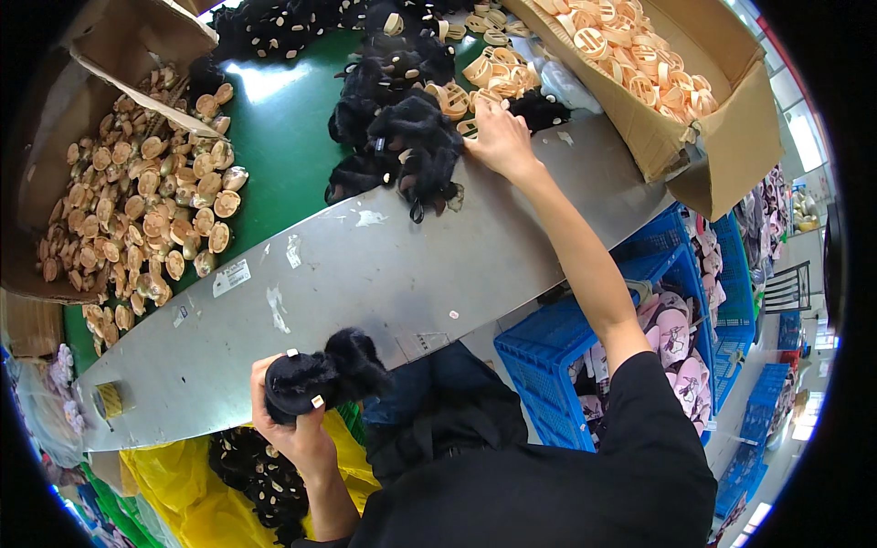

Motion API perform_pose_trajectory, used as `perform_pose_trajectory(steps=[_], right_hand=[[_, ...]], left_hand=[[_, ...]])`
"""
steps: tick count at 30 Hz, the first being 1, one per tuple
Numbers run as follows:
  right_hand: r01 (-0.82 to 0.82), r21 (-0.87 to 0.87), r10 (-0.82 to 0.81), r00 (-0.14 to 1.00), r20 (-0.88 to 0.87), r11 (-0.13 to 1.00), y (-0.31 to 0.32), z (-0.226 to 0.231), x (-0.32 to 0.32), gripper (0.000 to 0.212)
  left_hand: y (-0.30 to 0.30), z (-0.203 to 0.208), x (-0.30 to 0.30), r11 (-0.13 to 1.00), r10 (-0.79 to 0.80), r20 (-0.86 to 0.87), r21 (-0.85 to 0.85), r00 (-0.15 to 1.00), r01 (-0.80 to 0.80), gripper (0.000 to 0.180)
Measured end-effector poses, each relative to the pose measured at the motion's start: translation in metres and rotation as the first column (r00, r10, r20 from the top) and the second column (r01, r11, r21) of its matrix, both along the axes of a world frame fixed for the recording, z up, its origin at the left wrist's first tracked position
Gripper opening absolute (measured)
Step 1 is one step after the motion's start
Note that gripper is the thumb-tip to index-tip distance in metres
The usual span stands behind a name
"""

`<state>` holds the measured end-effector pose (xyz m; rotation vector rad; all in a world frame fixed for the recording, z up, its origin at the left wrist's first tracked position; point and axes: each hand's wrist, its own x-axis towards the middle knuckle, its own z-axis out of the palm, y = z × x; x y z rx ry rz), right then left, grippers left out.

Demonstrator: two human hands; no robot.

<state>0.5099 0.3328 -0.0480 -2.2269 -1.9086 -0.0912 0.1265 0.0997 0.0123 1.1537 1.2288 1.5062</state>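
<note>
My left hand [297, 429] is wrapped round a black furry plush piece [320, 373] above the near edge of the metal-topped bench. Small pale tabs stick out of that piece next to my fingers. My right hand [501, 139] reaches to the far side of the metal strip, its thumb and fingers closing on a peach slotted plastic ring [469, 128] at the edge of a loose ring pile [502, 71]. Just left of it lies a heap of black plush pieces [411, 137]. Part of the fingertips is hidden by the hand.
A cardboard box of peach rings [731, 164] stands at the far right. At the left, metallic-backed beige parts [151, 201] spill from another box. Blue crates [548, 365] with pink pieces stand beside my right arm. A yellow bag [174, 484] of black pieces hangs below the bench.
</note>
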Motion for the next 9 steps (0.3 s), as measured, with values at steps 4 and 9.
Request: perform_pose_trajectory(steps=[4,9], right_hand=[[-0.027,0.162,0.040,0.996,-0.074,0.986,-0.003,0.006,0.003,0.062],[-0.176,0.398,0.341,0.853,-0.395,0.901,-0.049,0.055,-0.037,0.057]], left_hand=[[0.001,0.001,-0.001,1.000,-0.018,-0.005,-0.010,1.000,0.018,0.042],[0.006,0.007,0.006,0.998,0.024,-0.111,-0.062,0.994,-0.031,0.036]])
